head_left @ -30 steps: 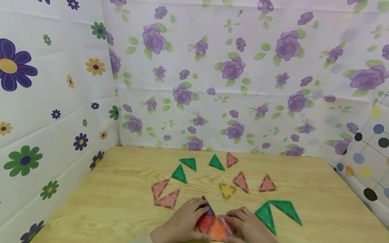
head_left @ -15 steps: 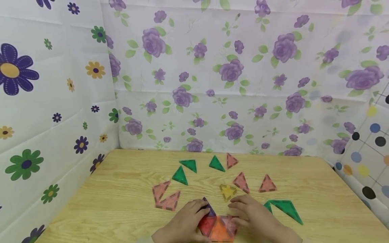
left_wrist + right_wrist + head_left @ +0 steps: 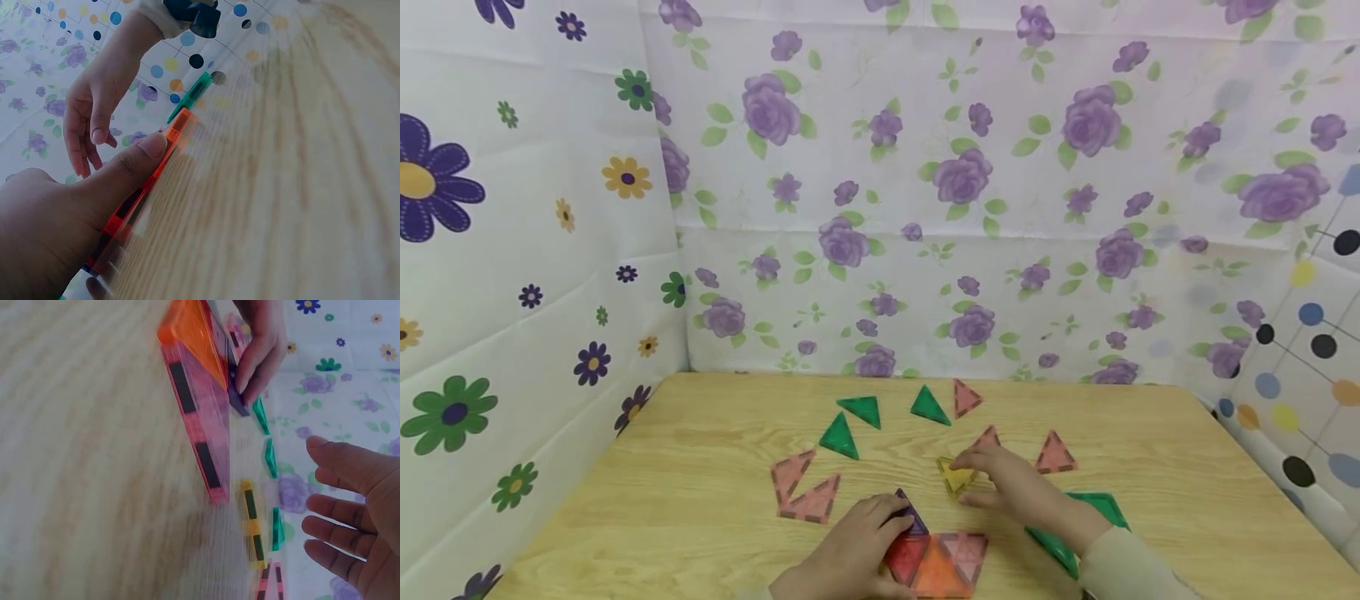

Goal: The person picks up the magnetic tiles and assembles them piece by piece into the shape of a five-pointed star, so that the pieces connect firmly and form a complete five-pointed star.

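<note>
The joined tiles (image 3: 937, 565), triangles in a row of red, orange and pink with a purple tile (image 3: 917, 522) at the far left, lie at the near middle of the table (image 3: 662, 500). The left hand (image 3: 859, 546) grips their left end, fingers bent onto the purple tile and thumb against the near edge. The right hand (image 3: 1011, 492) holds nothing; its thumb and fingers are spread loosely apart, just beside the yellow tile (image 3: 956, 482), which lies beyond the joined tiles.

Partly hidden behind the right hand is a pink triangle (image 3: 987, 437), with another pink triangle (image 3: 1056, 454) to its right. Two green triangles (image 3: 1051, 546) lie near right, partly covered by the right forearm. On the left are two pink triangles (image 3: 814, 502). Farther off are two green tiles (image 3: 840, 437), then a lone green tile (image 3: 929, 406) beside a far pink tile (image 3: 966, 398). A rose-patterned cloth (image 3: 865, 150) hangs behind the table.
</note>
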A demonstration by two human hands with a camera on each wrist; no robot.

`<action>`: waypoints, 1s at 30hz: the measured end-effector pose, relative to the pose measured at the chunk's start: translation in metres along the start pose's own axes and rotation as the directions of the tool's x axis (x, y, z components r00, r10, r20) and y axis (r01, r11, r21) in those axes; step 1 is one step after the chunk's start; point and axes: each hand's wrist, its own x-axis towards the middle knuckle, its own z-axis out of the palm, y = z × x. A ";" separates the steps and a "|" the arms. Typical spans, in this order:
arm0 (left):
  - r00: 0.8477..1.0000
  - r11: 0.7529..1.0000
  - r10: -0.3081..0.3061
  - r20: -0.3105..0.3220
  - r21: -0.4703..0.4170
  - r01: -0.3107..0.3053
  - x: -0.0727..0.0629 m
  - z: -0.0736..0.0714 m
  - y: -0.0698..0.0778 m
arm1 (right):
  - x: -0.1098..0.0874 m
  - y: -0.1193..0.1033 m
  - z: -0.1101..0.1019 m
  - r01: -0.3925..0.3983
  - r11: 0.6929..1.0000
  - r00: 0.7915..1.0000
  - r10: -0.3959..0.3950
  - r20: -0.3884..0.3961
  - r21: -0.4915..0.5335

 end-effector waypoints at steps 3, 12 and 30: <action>1.000 1.000 0.007 -0.018 0.010 -0.007 -0.001 0.001 0.000 | 0.009 0.008 0.000 -0.017 0.997 1.000 0.015 0.023 0.078; 0.998 0.999 0.022 -0.054 0.033 -0.020 0.000 0.002 0.000 | 0.022 0.021 0.005 -0.067 0.992 0.994 0.057 0.092 0.111; 0.999 1.000 0.013 -0.031 0.017 -0.013 0.000 0.001 -0.001 | 0.029 0.021 0.022 -0.048 0.995 0.996 0.055 0.072 -0.089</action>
